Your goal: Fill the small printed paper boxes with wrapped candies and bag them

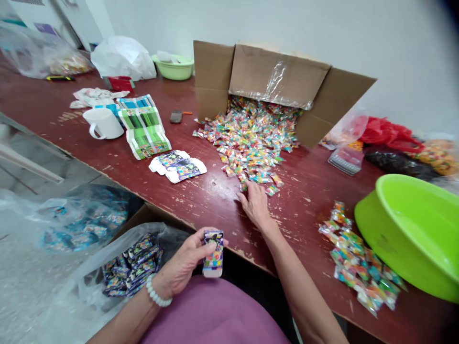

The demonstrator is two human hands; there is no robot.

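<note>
Printed box [213,262] in left hand [184,255]: lettering too small to read.

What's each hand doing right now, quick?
Left hand: closed, holding a small printed box.
Right hand: at the near edge of the wrapped candies; can't tell whether it grips one.

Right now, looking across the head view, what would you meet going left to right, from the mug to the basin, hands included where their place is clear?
White mug, flattened purple-printed carton, right hand, lime-green basin.
</note>
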